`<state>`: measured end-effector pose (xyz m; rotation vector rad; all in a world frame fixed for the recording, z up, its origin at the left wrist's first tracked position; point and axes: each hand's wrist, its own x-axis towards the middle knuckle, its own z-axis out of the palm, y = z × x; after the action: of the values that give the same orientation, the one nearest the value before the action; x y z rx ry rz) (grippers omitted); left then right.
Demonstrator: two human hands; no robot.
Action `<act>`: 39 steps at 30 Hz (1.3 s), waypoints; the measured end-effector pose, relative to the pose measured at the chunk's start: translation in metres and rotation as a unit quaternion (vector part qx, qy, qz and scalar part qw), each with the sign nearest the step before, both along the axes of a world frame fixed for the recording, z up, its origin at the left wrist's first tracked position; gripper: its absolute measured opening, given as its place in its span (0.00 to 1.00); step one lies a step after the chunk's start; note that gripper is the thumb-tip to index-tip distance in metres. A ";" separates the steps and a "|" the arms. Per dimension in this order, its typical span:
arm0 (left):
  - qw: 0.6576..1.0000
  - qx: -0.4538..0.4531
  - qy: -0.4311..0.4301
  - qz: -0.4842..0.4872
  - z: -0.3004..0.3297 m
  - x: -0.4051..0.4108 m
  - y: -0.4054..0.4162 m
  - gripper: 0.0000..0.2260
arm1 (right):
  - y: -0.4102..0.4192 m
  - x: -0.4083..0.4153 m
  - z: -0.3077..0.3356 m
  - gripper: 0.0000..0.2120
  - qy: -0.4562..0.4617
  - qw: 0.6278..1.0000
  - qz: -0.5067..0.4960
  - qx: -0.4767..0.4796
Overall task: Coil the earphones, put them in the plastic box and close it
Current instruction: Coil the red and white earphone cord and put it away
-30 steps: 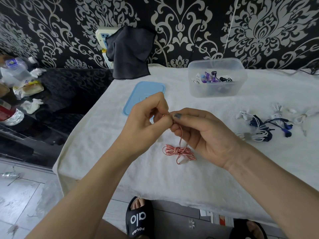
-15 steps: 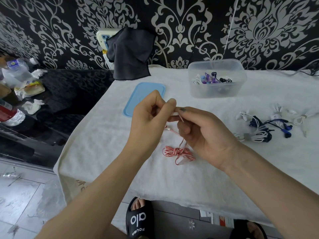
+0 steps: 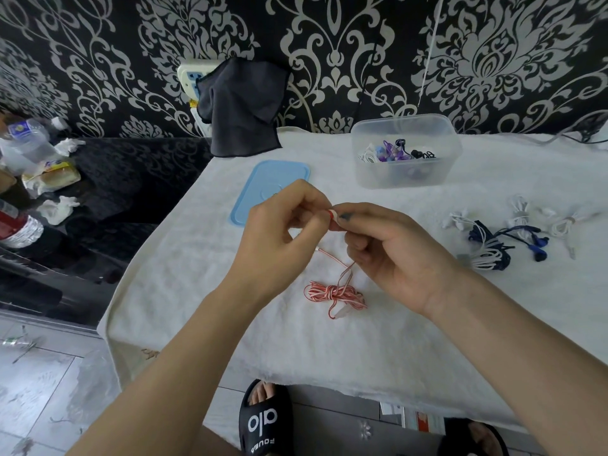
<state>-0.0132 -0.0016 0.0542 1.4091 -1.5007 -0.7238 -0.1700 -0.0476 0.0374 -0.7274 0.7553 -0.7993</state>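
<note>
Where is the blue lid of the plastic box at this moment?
The blue lid lies flat on the white cloth, left of the plastic box and just beyond the left hand.

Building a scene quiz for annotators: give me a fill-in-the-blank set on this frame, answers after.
1. The clear plastic box on the white cloth stands ____, with its flat light-blue plastic lid lying beside it.
2. Both the left hand and the right hand pinch the ____-and-white striped earphone cable.
3. The dark grey towel hangs against the ____.

Answers: open; red; wall
</note>
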 end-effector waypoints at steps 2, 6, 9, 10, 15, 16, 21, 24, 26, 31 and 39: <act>1.000 -0.010 -0.004 -0.004 0.000 0.003 0.000 0.08 | 0.000 0.001 0.001 0.09 -0.002 1.000 -0.001 0.003; 0.999 -0.033 -0.017 -0.015 -0.002 0.005 0.000 0.07 | -0.001 0.001 0.002 0.09 -0.013 1.000 -0.003 0.008; 0.999 -0.040 -0.024 -0.007 -0.004 0.006 0.000 0.05 | 0.000 0.003 0.001 0.08 -0.025 1.000 -0.010 0.015; 0.999 -0.044 -0.029 -0.005 -0.005 0.007 -0.001 0.03 | 0.001 0.004 0.000 0.08 -0.028 0.999 -0.011 0.015; 0.995 -0.077 -0.064 0.009 -0.007 0.010 -0.002 0.03 | 0.006 0.007 0.000 0.08 -0.021 1.000 -0.017 0.004; 0.994 -0.082 -0.067 0.015 -0.007 0.009 -0.002 0.03 | 0.006 0.008 0.001 0.08 -0.019 1.000 -0.017 0.001; 0.993 -0.087 -0.068 0.040 -0.007 0.004 -0.002 0.03 | 0.008 0.009 0.000 0.07 -0.027 0.999 -0.015 -0.006; 0.993 -0.087 -0.080 0.029 -0.007 0.006 -0.001 0.02 | 0.005 0.007 -0.002 0.09 -0.032 0.999 -0.008 0.004; 0.991 -0.092 -0.099 0.008 -0.006 0.009 0.000 0.04 | 0.003 0.005 -0.004 0.11 -0.025 1.000 -0.008 0.011; 0.987 -0.094 -0.126 -0.025 -0.007 0.014 0.001 0.08 | 0.001 0.005 -0.008 0.08 -0.008 1.000 -0.008 0.025; 0.973 0.069 -0.209 -0.065 -0.020 0.032 0.003 0.14 | -0.007 -0.002 -0.019 0.04 0.267 0.952 -0.022 -0.151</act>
<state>0.0184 0.0012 0.0343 1.6540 -1.9127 -0.6444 -0.1723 -0.0547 0.0180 -1.2340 1.1514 -0.7723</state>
